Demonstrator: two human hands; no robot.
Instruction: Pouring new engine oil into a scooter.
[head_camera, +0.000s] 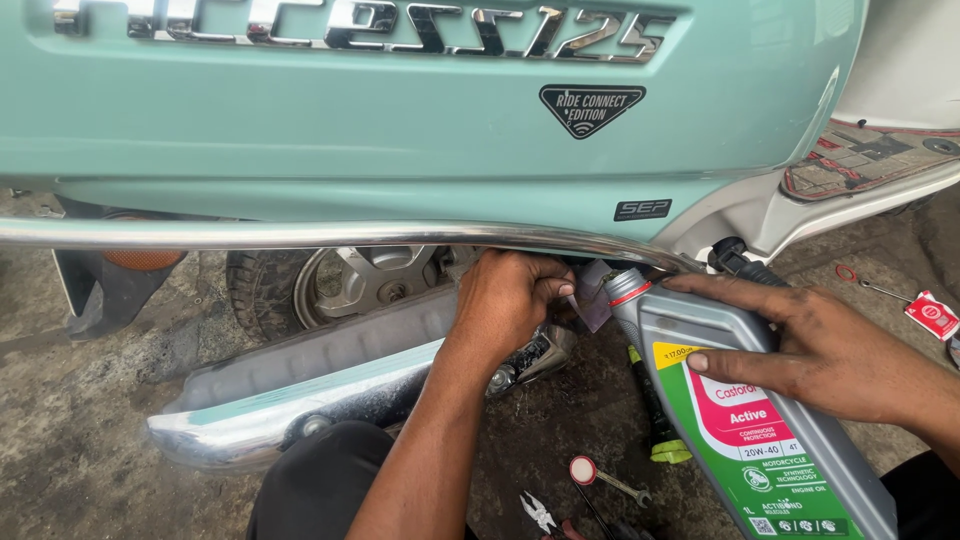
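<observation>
My left hand (510, 300) closed around small funnel-like piece (592, 295) at scooter (300, 140) underside, twelve o'clock. Right hand (830, 345) flat, fingers spread, steadying tilted oil bottle (760, 420), three o'clock, neck toward funnel. Judging pour started; no oil stream visible. Tools (600, 480) on floor (80, 440), six o'clock.

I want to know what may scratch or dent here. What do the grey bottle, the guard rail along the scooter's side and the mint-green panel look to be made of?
Grey bottle: moulded plastic, matt, with a glossy label.
Guard rail: metal tube, probably chromed or polished steel; it mirrors its surroundings.
Mint-green panel: glossy painted bodywork; plastic or sheet metal cannot be told.
</observation>
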